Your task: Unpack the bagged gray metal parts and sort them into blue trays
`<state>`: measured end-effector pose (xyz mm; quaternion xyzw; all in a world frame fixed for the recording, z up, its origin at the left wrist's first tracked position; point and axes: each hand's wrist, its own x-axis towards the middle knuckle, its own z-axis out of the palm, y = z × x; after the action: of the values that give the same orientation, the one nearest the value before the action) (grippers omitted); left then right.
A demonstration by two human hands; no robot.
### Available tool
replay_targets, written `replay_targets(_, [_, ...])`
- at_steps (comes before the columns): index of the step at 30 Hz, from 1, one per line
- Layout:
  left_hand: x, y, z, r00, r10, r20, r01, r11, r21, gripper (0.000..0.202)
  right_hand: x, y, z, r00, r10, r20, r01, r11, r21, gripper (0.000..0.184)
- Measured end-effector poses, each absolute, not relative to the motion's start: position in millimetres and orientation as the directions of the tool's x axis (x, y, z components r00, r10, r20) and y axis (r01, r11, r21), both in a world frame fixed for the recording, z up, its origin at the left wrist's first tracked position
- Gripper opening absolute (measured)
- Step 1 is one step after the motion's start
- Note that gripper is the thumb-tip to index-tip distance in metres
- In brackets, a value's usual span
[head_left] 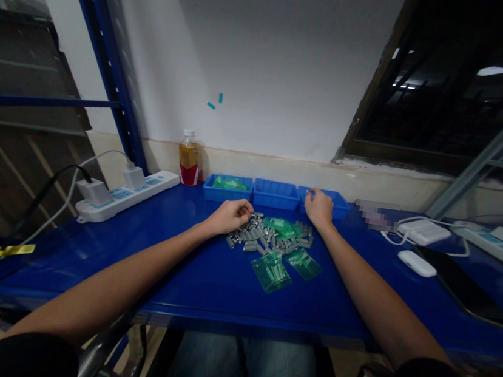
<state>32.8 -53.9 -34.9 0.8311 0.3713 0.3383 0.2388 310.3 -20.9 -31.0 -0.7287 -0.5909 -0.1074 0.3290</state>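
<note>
A pile of small grey metal cylinders [252,236] lies on the blue table, with a green plastic bag [281,227] on top. My left hand [232,215] is at the pile's upper left edge, its fingers curled together; what they hold, if anything, is hidden. Over the right blue bin [338,206] is my right hand [319,208], fingers pinched around a small pale bit too tiny to name. In front of the pile lie two flat green bags, the left one [272,272] with slim pieces visible inside and the right one [304,263] beside it.
Next to the right bin stand a middle blue bin [277,195] and a left blue bin [227,193] holding green bags. A drink bottle [190,159] is behind them. Power strips [129,197] lie left and right. A phone [468,288] and white case [417,263] are at right.
</note>
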Motion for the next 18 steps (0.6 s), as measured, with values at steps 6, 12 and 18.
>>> replay_targets(6, [37.2, -50.3, -44.6, 0.469, 0.800, 0.376, 0.410, -0.573, 0.709, 0.018, 311.3, -21.0, -33.7, 0.170, 0.824, 0.541, 0.953, 0.004, -0.304, 0.035])
replay_targets(12, [33.5, -45.7, -48.2, 0.370, 0.827, 0.424, 0.325, -0.543, 0.774, 0.017, 290.0, -47.1, -20.8, 0.037, 0.767, 0.641, 0.972, 0.122, -0.201, 0.030])
replay_targets(18, [38.2, -51.1, -37.0, 0.372, 0.836, 0.403, 0.174, -0.489, 0.855, 0.018, 232.6, -85.9, -9.6, -0.502, 0.579, 0.643, 0.744, 0.667, -0.020, 0.019])
